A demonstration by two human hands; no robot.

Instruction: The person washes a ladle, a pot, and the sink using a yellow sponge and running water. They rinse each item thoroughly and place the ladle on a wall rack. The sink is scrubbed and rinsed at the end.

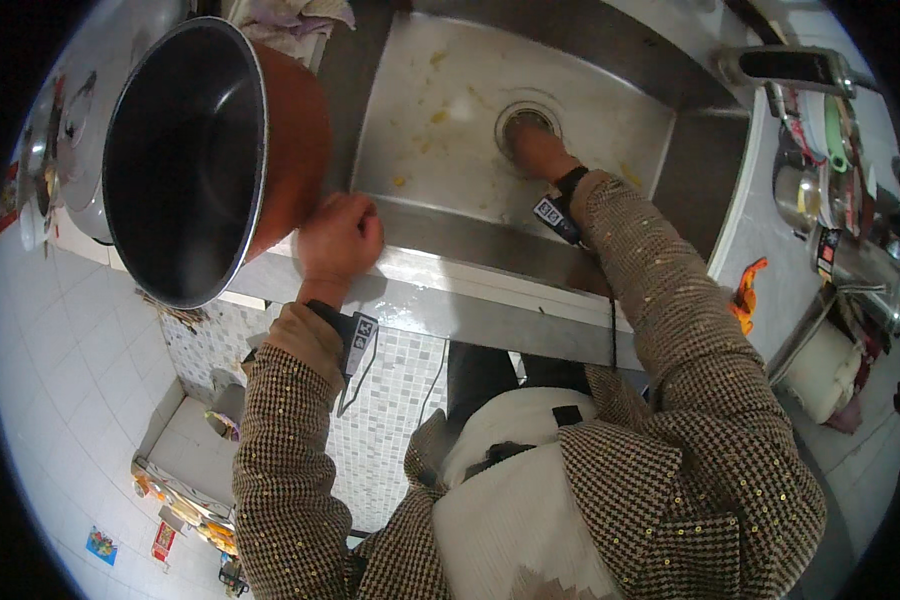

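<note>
My right hand [534, 146] reaches down into the round drain [501, 133] of the stainless steel sink [450, 67]; its fingers are hidden in the opening, so whether they grip anything is unclear. Bits of yellowish food scrap [439, 118] are scattered over the basin floor. By the sink's front left corner my left hand [340, 236] is curled into a loose fist, with nothing visible in it. It lies against or just beside a large pot [292, 142], brown-orange outside and dark inside. The pot's visible interior holds nothing I can make out.
A purple and white cloth [292, 16] lies behind the pot. Right of the sink, the counter [765, 232] carries an orange crumpled item [750, 296], a metal pot [795, 187] and several utensils, including a green-handled one [835, 135]. A cardboard box [195, 442] stands lower left.
</note>
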